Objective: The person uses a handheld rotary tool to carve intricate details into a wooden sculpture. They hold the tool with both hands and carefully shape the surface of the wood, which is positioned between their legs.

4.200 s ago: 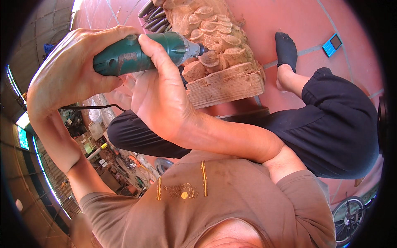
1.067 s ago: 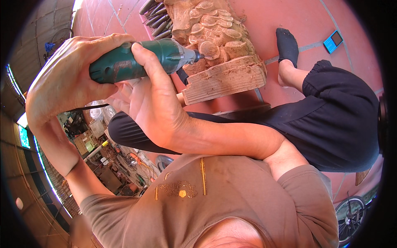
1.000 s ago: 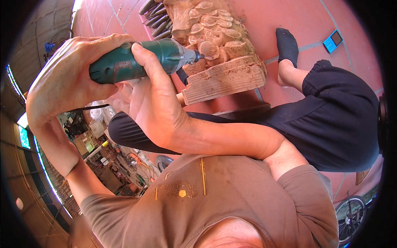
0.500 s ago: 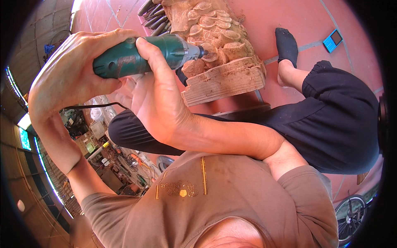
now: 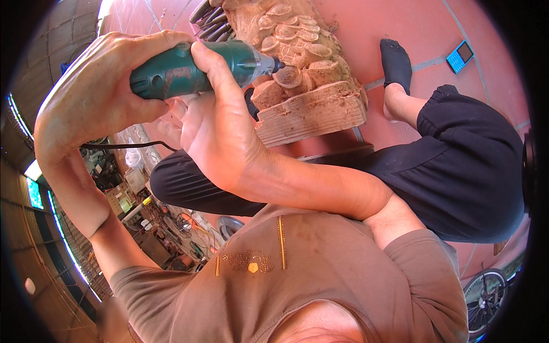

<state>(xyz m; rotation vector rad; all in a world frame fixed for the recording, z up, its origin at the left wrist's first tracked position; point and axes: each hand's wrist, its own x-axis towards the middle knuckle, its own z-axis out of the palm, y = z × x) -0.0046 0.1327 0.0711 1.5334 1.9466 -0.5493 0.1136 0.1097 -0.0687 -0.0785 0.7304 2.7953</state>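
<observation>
Both my hands hold a green die grinder (image 5: 182, 75) with a grey metal nose. My left hand (image 5: 94, 80) wraps round its rear end, fingers closed. My right hand (image 5: 220, 123) grips the front part of the body, with its thumb laid on top; its other fingers are partly hidden beneath. The tool's tip points right, at a carved wooden piece (image 5: 300, 43) with rounded relief shapes. It stands at the edge of a round carved knob (image 5: 289, 77); I cannot tell whether it touches. A black cord (image 5: 128, 146) runs below my left hand.
Several dark-handled carving tools (image 5: 213, 24) lie left of the carving. A blue phone (image 5: 460, 56) rests on the red tiled floor (image 5: 423, 34), right of my socked foot (image 5: 396, 62). Clutter and cables (image 5: 177, 226) fill the lower left; a bicycle wheel (image 5: 486, 297) shows at lower right.
Both hands and the die grinder have shifted slightly up and away from me. The tip has moved from the knob's surface to its upper left edge. The carving stays put.
</observation>
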